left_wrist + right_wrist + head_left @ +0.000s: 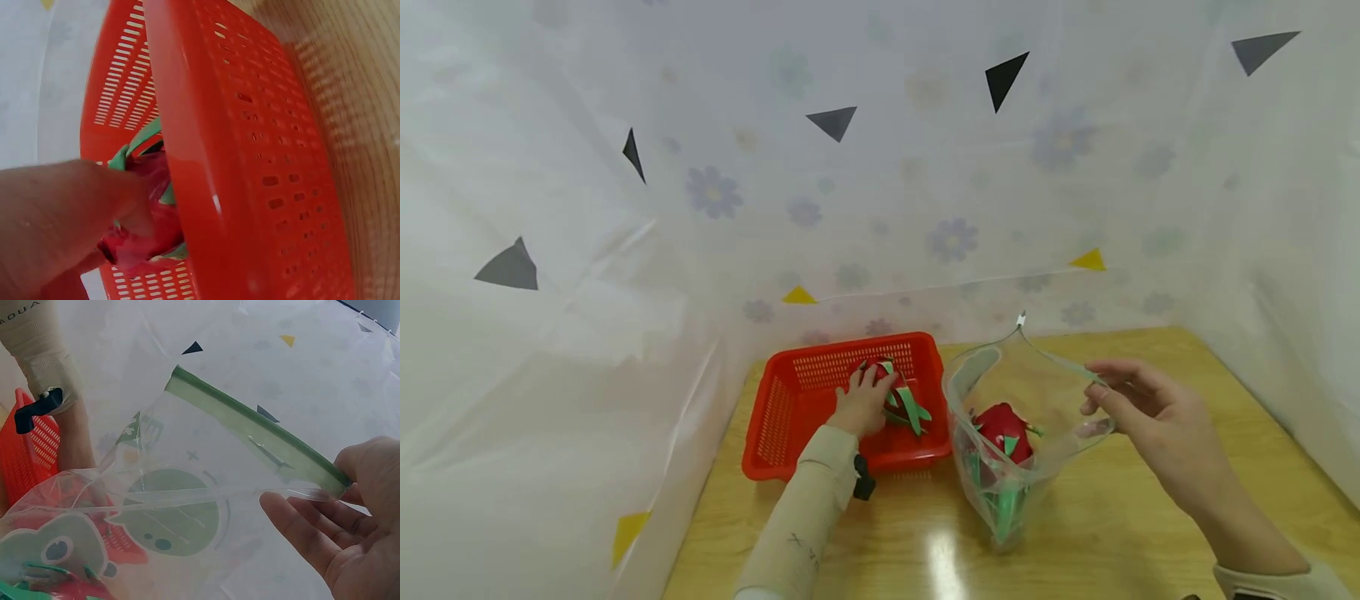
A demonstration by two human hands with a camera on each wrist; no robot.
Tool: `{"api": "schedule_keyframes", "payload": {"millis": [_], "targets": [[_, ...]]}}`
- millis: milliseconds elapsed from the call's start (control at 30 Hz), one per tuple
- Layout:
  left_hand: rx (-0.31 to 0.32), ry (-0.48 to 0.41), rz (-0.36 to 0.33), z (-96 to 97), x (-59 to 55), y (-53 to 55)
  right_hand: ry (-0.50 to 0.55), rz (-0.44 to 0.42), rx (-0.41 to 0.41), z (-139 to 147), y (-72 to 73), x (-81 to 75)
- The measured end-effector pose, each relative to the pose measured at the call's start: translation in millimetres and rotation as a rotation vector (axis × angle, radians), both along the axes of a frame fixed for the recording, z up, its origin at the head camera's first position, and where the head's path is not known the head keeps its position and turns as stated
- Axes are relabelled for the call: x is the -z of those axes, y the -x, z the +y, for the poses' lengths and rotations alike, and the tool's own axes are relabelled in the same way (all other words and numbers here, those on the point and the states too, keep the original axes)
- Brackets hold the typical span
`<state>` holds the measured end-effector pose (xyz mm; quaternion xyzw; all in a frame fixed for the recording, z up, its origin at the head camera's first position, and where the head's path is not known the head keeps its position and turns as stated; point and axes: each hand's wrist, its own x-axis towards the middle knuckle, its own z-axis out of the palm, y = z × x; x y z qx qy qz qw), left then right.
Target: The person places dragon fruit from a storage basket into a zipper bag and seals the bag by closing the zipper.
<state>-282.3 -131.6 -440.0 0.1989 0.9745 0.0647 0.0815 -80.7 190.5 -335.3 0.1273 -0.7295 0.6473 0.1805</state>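
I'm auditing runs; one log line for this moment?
left hand: touches dragon fruit in red basket | right hand: pinches bag | bag: second dragon fruit inside

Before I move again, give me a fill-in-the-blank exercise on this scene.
The left hand touches a dragon fruit inside the ____-coloured basket.
The ____ hand grips the clear bag.
Another red fruit with ____-coloured tips shows inside the bag.
In the head view, the basket stands to the bag's ____.
Missing words: red; right; green; left.

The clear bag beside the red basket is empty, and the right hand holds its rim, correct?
Not empty: the head view shows a red dragon fruit inside the clear bag. The bag is beside the red basket, with the right hand holding its rim.
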Motion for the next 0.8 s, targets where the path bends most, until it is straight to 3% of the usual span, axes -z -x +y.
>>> {"api": "schedule_keyframes", "payload": {"millis": [133, 333, 433, 533, 667, 800], "targets": [[0.005, 0.058, 0.143, 1.9, 2.8, 3.0, 0.012, 0.004, -0.003, 0.1, -2.4, -1.5], [0.003, 0.110, 0.199, 1.2, 11.0, 6.1, 0.000, 0.004, 0.004, 0.4, -4.9, -1.3], [0.012, 0.127, 0.279, 2.6, 12.0, 8.2, -0.008, 0.005, 0.009, 0.7, -5.0, -0.6], [-0.010, 0.210, 0.333, 6.5, 12.3, 10.1, -0.007, 0.005, 0.006, 1.8, -5.1, -0.2], [-0.077, 0.355, 0.294, 8.6, 11.6, 6.4, -0.017, 0.001, 0.012, 1.5, -4.4, 1.1], [-0.112, 0.367, 0.274, 4.6, 9.5, 3.4, -0.035, -0.007, 0.029, 0.7, -3.2, 2.4]]}}
